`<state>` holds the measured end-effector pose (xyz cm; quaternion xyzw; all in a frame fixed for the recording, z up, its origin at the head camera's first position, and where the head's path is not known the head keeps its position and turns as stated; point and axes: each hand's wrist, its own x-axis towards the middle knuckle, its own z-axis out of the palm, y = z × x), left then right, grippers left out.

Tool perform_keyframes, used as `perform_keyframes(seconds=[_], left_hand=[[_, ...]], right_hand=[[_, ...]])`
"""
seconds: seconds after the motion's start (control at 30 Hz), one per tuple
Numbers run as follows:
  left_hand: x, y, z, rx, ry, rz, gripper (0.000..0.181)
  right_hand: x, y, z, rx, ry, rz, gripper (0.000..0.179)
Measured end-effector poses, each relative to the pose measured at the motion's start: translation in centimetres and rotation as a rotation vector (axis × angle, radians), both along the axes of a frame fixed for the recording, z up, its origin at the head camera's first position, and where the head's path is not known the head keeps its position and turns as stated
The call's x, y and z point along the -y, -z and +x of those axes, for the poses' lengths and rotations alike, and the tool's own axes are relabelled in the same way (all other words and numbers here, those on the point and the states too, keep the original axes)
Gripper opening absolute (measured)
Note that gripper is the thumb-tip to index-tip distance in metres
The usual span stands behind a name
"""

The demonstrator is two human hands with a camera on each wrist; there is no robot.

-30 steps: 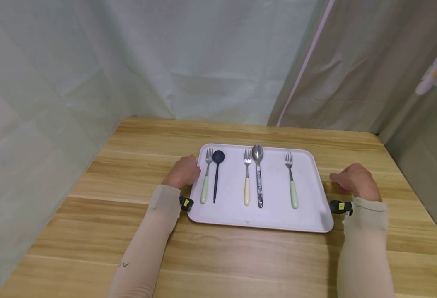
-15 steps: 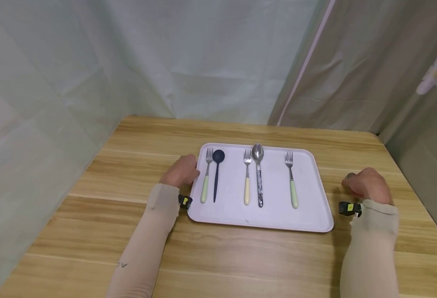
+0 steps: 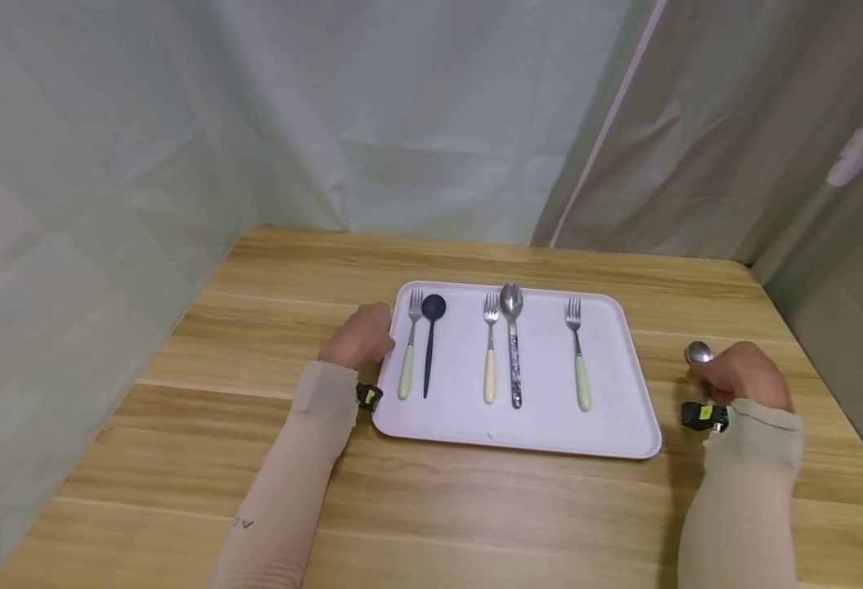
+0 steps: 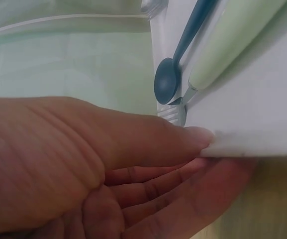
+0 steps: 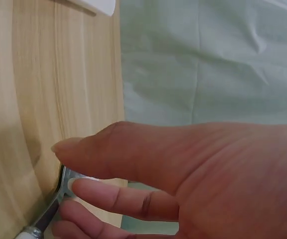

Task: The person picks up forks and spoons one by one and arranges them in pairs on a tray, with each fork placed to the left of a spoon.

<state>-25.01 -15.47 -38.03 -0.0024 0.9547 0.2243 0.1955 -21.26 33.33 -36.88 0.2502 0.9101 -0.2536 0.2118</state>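
My left hand (image 3: 360, 335) grips the left edge of a white tray (image 3: 438, 421). In the left wrist view its thumb lies over the rim, its fingers underneath. Beside it on the tray lie a green-handled fork (image 3: 406, 368) and a dark navy spoon (image 3: 429, 352). My right hand (image 3: 749, 376) is low over the table at a metal spoon (image 3: 698, 352), right of the tray. The right wrist view shows thumb and forefinger apart, with the spoon's neck (image 5: 48, 211) running behind the fingers. Whether they touch it is unclear; the hand hides most of the handle.
A cream-handled fork (image 3: 489, 368), a larger spoon with a marbled handle (image 3: 514, 360) and another green-handled fork (image 3: 580, 372) lie on the tray. The wooden table (image 3: 475, 515) carries everything. Pale curtains (image 3: 438, 164) hang behind its far edge.
My right hand has moved right and a little nearer to me, away from the tray. The metal spoon's bowl has come into view beside it. The left hand stays at the tray's edge.
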Motion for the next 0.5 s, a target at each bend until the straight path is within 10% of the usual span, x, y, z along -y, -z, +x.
perform_keyframes(seconds=[0.5], left_hand=[[-0.28,-0.02,0.08,-0.042,0.006,-0.017,0.016]], right_hand=[[-0.9,0.38,-0.04,-0.015,0.008,-0.078,0.033]])
